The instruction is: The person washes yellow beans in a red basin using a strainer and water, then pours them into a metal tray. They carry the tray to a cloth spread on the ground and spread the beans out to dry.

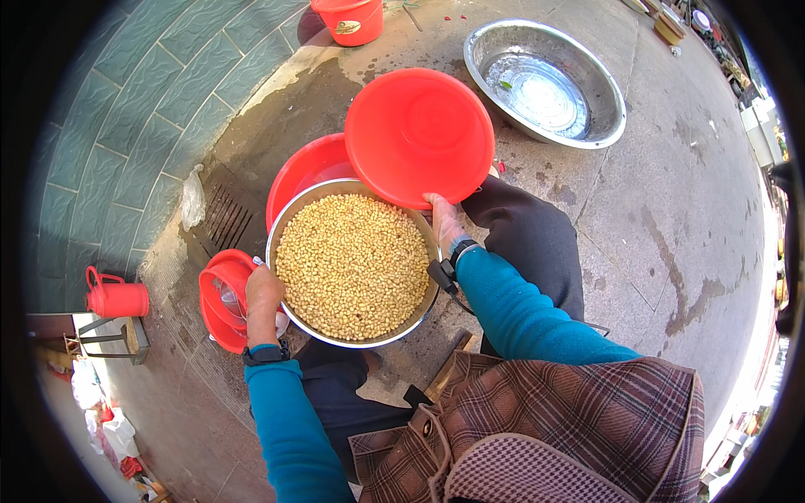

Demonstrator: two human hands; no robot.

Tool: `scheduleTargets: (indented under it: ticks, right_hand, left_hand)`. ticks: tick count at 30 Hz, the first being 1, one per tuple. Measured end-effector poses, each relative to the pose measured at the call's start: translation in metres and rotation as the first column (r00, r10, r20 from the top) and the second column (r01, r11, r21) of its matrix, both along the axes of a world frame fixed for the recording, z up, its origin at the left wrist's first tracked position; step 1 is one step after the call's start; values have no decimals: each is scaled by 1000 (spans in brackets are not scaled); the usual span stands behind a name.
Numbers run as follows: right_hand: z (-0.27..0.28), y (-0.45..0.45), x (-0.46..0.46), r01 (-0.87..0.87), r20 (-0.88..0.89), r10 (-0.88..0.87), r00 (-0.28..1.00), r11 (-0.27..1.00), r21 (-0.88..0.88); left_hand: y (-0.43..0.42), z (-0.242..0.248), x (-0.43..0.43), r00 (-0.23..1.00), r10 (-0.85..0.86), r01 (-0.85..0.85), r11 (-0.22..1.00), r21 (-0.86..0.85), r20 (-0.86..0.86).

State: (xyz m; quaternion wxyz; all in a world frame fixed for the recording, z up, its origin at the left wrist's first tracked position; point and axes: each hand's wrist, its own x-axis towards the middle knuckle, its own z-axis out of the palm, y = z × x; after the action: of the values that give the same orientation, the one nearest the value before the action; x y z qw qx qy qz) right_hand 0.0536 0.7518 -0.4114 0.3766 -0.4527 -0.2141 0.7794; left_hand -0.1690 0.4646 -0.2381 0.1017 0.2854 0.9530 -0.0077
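Note:
A wide metal basin (355, 343) full of yellow beans (352, 264) is above my lap. On its left rim, my left hand (264, 294) has a grip. My right hand (445, 221) grips the near rim of a red plastic basin (418, 138), which is tilted so that its inside faces me. This red basin overlaps the far right edge of the metal one. Whether my right fingers also touch the metal rim is hidden. Partly beneath both lies another red basin (308, 165), with what looks like water in it.
Smaller red containers (220, 302) stand beside my left hand. A large metal tub (544, 88) with a green leaf inside sits far right, near a red bucket (355, 22). At left are a floor grate (227, 214), a plastic bag (193, 198) and a red jug (119, 297) by the tiled wall.

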Motion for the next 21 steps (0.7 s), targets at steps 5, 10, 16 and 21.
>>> scheduleTargets:
  ticks: [5, 10, 16, 21]
  right_hand:
    - [7, -2, 0, -8, 46, 8, 999, 1000, 6]
    - [14, -4, -1, 4, 35, -3, 999, 1000, -31]
    - [8, -2, -5, 25, 30, -24, 999, 999, -20]
    - [9, -6, -3, -34, 105, 30, 994, 999, 37]
  left_hand:
    - [1, 5, 0, 1000, 6, -5, 1000, -11, 9]
    - [3, 9, -1, 1000, 11, -11, 1000, -14, 10]
    - [3, 12, -2, 1000, 15, -15, 1000, -28, 24]
    - [0, 10, -4, 1000, 15, -15, 999, -34, -1]
